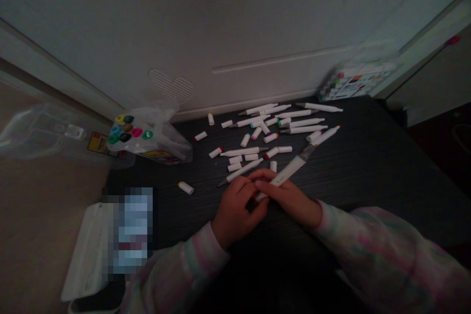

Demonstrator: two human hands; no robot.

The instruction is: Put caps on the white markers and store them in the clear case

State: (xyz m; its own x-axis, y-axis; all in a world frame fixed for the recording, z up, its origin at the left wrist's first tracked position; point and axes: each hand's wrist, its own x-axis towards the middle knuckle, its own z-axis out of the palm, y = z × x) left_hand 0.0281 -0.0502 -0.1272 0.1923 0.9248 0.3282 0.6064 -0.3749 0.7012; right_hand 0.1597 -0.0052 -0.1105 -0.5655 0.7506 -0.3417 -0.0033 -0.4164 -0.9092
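Note:
A white marker with a grey collar slants up and right from my hands, its far end uncapped. My right hand is closed round its lower part, thumb along the barrel. My left hand has its fingers curled at the marker's near end, which they partly hide. Just beyond my hands lie several uncapped white markers, and loose white caps with coloured ends are scattered among them. One marker rests close to my left fingers, and a cap stands near my right fingers.
At the left of the dark table lies a clear case with capped markers. Another marker case stands at the back right. A pixelated screen is at the lower left. A yellow-ended cap lies apart. A white panel borders the table's back.

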